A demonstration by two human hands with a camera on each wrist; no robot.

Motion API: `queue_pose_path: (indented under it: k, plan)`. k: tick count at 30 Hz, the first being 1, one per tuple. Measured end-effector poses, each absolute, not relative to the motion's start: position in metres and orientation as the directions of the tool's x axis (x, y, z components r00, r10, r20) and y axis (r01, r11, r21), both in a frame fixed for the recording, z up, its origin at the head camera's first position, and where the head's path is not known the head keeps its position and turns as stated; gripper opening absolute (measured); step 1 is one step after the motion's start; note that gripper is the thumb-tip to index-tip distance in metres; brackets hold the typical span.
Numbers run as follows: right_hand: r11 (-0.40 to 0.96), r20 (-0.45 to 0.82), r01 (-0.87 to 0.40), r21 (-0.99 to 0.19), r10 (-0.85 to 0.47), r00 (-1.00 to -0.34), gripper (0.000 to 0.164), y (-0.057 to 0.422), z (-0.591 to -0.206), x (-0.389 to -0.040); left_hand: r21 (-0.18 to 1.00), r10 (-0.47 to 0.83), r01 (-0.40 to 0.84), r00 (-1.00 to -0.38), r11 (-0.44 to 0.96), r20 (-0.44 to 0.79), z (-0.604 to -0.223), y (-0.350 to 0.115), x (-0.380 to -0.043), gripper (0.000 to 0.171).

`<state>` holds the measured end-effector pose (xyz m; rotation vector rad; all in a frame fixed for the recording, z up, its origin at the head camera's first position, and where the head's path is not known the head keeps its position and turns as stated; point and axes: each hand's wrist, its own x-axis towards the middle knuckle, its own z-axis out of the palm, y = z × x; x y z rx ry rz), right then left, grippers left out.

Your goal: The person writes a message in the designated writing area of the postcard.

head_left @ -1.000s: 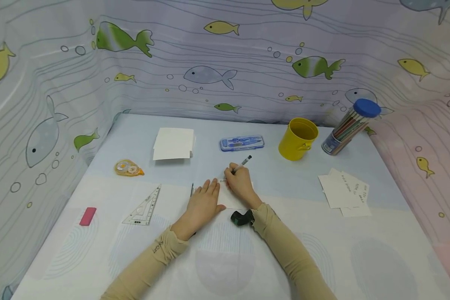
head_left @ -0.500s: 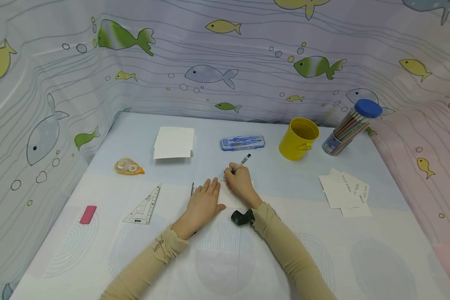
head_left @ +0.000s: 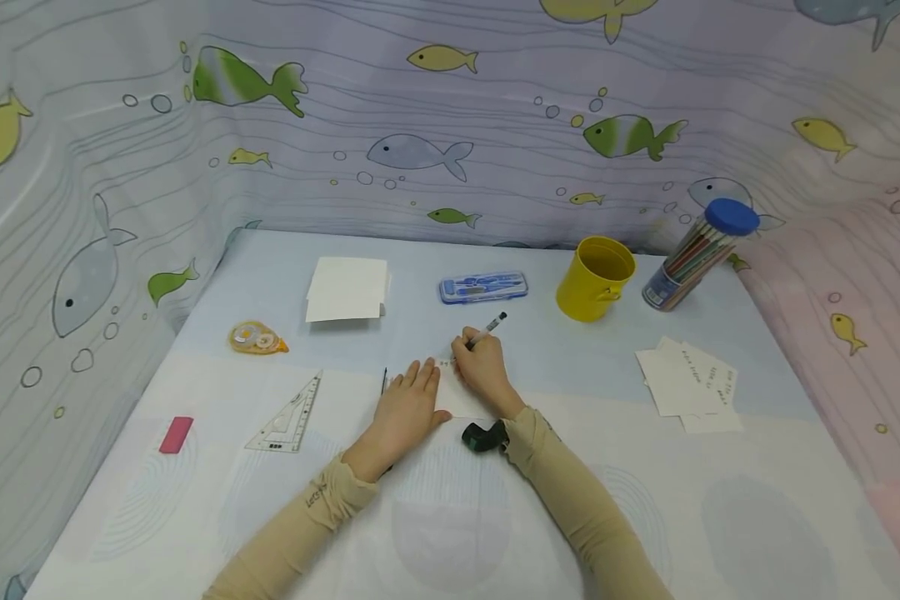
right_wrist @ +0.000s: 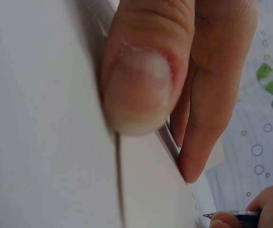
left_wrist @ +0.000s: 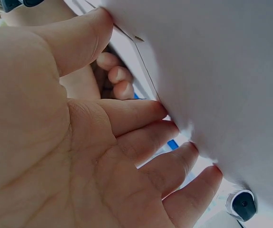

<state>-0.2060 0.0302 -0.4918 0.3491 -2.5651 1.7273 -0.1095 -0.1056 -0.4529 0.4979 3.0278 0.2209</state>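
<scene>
My left hand (head_left: 407, 408) lies with its fingers extended on the left part of a small white paper card (head_left: 465, 402). In the left wrist view its fingertips (left_wrist: 158, 109) touch the card's edge. My right hand (head_left: 485, 371) grips a pen (head_left: 489, 328) with a dark end, tilted up to the right. In the right wrist view the pen's pointed tip (right_wrist: 208, 215) is close to the card, beyond the large thumb (right_wrist: 139, 90) of my left hand. Small dark marks show along the card's top edge, partly hidden by both hands.
A thin dark-tipped stick (head_left: 384, 382) lies partly under my left hand. Around are a set square (head_left: 288, 421), eraser (head_left: 176, 435), correction tape (head_left: 257, 337), white cards (head_left: 347, 287), blue case (head_left: 483, 287), yellow bucket (head_left: 585, 292), pencil tube (head_left: 690, 262) and written cards (head_left: 675, 387).
My right hand and the pen have shifted slightly to the right, and more of the small marks show on the card. My left hand stays in place.
</scene>
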Motion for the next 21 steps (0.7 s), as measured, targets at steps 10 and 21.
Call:
queue_pose_path:
  k: [10,21]
  plan:
    - [0.382,0.138,-0.195,-0.903,-0.172,-0.975,0.033,0.0302,-0.4927,-0.2049,0.149,0.321,0.311,-0.946,0.939,-0.051,-0.4523,-0.1053,-0.1082,0.071]
    - [0.454,0.152,-0.218,-0.864,-0.179,-0.972,0.032,0.0290,-0.4883,-0.2071,0.141,0.319,0.310,-0.947,0.940,-0.048,-0.4517,-0.1054,-0.1097,0.072]
